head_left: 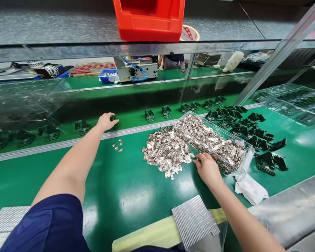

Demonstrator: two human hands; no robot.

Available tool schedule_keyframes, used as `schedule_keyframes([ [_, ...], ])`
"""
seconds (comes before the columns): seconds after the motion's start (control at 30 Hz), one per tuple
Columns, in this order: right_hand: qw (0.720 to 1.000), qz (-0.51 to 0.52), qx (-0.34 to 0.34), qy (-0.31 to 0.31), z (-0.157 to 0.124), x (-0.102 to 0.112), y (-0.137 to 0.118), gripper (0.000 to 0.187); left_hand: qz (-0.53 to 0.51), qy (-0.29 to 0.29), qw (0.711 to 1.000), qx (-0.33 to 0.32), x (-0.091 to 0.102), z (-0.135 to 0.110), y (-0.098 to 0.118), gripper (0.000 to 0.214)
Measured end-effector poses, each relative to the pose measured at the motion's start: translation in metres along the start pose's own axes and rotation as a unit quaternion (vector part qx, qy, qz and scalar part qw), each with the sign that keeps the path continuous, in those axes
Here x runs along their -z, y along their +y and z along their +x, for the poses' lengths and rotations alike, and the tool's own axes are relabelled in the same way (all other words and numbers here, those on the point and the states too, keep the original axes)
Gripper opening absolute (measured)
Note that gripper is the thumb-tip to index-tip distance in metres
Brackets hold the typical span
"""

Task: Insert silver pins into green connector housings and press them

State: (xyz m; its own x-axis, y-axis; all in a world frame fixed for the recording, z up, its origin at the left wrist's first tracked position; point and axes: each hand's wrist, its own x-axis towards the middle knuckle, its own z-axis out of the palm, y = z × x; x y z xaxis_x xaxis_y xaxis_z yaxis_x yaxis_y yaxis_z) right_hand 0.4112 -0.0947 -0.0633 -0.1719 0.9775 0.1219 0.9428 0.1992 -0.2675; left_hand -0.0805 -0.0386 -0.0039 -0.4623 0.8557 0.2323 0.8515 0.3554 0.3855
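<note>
Left hand (106, 122) reaches over the rail (131, 132) at the bench's far edge, onto the green belt, at a dark green part (112, 120). Thumb and fingers curve round it; can't tell if they press, and the hand covers too much to read its long axis. It's in line with the row of dark parts (166, 111) along the belt, parallel to the far edge.

Right hand (208, 168) is low at the right side of the heap of metal clips (166, 148), fingertips close together at a small clip (195, 159). Too small to tell whether it's pinched or which way it points. Heap clips lie every which way; a few loose clips (118, 145) sit apart, near the far edge, left of the heap.

Clear bin (248, 155) full of clips, just beside the right hand: long axis slants from the far edge toward the bench's near right, one end by the rail, other end by a white cloth (252, 189). More dark green parts (270, 161) spread right of the bin, mixed headings, nearest one lying roughly crosswise. Ridged metal plate (195, 220) at the near edge, over a yellow strip (149, 232), tilted slightly off square to the bench (107, 182).
</note>
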Motion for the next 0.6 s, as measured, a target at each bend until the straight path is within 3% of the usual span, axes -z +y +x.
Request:
schedule_keyframes([
  [0.1,1.000,0.011,-0.008,-0.008,-0.002,0.004,0.002,0.013,-0.006,0.006,1.000,-0.021,0.003,-0.012,0.012,0.045],
  [0.17,1.000,0.020,-0.015,-0.018,-0.004,0.007,0.002,0.015,-0.013,0.035,0.998,-0.048,0.007,-0.035,0.027,0.046],
  [0.27,0.999,0.025,-0.021,-0.039,-0.005,0.012,0.000,0.018,-0.042,0.032,0.986,-0.158,0.012,-0.098,0.051,0.045],
  [0.37,0.997,0.023,-0.023,-0.064,-0.001,0.017,-0.002,0.015,-0.042,-0.034,0.969,-0.242,0.011,-0.178,0.067,0.041],
  [0.47,0.997,0.016,-0.029,-0.073,0.001,0.023,-0.004,0.015,-0.025,-0.053,0.974,-0.221,0.007,-0.243,0.067,0.048],
  [0.6,0.997,-0.004,-0.067,-0.038,-0.003,0.028,-0.004,0.030,-0.100,-0.067,0.981,-0.155,0.006,-0.280,0.047,0.084],
])
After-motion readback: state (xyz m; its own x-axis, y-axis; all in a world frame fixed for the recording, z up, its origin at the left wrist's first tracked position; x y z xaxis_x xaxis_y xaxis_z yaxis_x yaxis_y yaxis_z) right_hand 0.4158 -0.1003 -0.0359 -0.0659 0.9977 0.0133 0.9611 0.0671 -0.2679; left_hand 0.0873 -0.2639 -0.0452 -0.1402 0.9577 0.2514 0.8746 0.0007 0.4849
